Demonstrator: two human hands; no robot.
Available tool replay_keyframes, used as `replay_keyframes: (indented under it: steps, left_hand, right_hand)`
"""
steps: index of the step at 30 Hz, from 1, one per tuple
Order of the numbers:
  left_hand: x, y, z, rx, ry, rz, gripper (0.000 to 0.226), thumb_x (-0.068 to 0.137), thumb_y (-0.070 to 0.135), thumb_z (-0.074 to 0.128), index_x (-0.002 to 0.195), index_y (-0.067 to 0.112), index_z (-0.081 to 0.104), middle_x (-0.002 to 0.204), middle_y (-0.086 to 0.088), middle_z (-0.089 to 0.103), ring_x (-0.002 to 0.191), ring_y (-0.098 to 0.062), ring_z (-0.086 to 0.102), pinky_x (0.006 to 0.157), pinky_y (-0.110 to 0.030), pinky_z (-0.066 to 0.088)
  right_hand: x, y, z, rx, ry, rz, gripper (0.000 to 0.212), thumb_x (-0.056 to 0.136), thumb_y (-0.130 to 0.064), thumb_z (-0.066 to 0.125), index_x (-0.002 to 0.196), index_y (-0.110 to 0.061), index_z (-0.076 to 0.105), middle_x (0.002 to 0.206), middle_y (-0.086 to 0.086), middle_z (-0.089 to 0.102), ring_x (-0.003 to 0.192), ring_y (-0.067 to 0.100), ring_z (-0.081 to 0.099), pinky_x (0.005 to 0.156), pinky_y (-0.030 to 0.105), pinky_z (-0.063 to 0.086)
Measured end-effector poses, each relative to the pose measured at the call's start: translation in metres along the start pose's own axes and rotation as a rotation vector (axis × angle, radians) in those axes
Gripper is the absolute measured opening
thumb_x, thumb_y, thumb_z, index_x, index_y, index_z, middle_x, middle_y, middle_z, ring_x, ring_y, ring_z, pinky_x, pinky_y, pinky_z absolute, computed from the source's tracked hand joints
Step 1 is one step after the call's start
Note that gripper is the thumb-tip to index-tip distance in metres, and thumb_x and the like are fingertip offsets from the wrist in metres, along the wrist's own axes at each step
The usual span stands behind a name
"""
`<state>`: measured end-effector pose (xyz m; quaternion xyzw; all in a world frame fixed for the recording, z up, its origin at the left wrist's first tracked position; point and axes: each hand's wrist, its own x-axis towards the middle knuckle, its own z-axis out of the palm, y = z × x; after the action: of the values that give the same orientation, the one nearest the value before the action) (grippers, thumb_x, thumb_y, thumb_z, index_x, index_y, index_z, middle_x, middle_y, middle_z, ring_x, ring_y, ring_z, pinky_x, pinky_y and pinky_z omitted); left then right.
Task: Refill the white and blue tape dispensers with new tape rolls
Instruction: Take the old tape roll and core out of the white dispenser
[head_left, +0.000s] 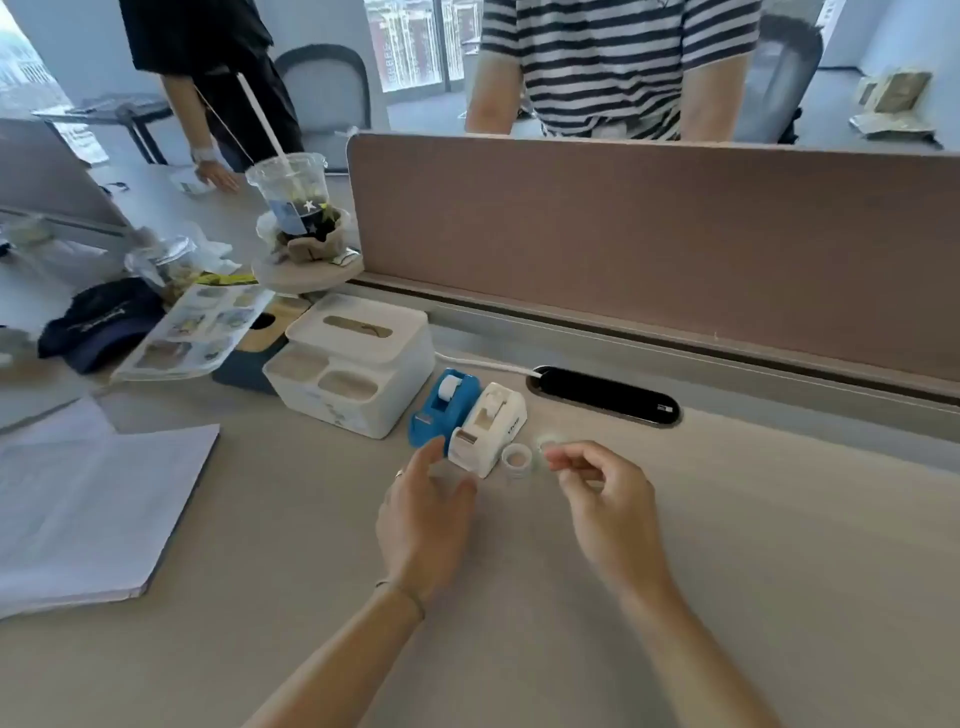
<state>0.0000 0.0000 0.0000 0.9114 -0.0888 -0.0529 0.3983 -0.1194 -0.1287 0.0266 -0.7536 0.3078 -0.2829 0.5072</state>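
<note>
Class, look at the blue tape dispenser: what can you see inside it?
A white roll sits inside the blue dispenser. The roll's lower part and its hub are hidden by the dispenser's walls.

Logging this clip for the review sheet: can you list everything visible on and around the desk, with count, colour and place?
Blue tape dispenser: 1, blue, desk centre, white roll inside.
White tape dispenser: 1, white, right of and beside the blue one.
Tape roll: 1, clear-white, on desk beside white dispenser.
Tissue box organiser: 1, white, left of dispensers.
Drink cup: 1, clear, with straw, back left.
Cap: 1, navy, far left.
Paper stack: 1, white, left foreground.
Cable port: 1, black, by the partition.
Partition: 1, brown, behind desk.
Other people: 2, beyond the partition.
Left hand: open grip, near white dispenser.
Right hand: pinching something small; blurred.
</note>
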Motion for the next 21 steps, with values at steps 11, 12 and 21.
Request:
replay_keyframes:
  steps: [11,12,21]
  left_hand:
    - [0.038,0.006,0.012,0.369,0.154,0.354,0.045,0.076,0.066,0.057,0.084,0.023,0.065,0.088,0.000,0.071,0.079,-0.024,0.067,0.063,-0.029,0.043]
    - [0.039,0.007,0.014,0.378,0.153,0.377,0.046,0.075,0.066,0.058,0.085,0.021,0.064,0.089,-0.001,0.070,0.080,-0.025,0.068,0.063,-0.030,0.045]
    - [0.031,-0.025,-0.010,0.227,0.069,0.441,0.040,0.072,0.058,0.065,0.079,0.021,0.052,0.084,0.000,0.063,0.074,-0.025,0.061,0.063,-0.032,0.048]
  right_hand:
    - [-0.005,0.003,0.009,0.020,0.053,-0.103,0.026,0.090,-0.002,0.062,0.087,-0.022,0.078,0.089,-0.010,0.079,0.084,-0.001,0.068,0.078,0.016,0.051]
    - [-0.010,0.002,0.008,0.025,0.048,-0.109,0.027,0.090,-0.001,0.062,0.087,-0.022,0.078,0.089,-0.010,0.079,0.083,-0.002,0.068,0.078,0.017,0.051]
    - [-0.057,0.006,0.007,0.078,0.075,-0.117,0.030,0.087,0.002,0.058,0.082,-0.019,0.078,0.083,-0.008,0.078,0.082,0.004,0.069,0.085,0.032,0.057]
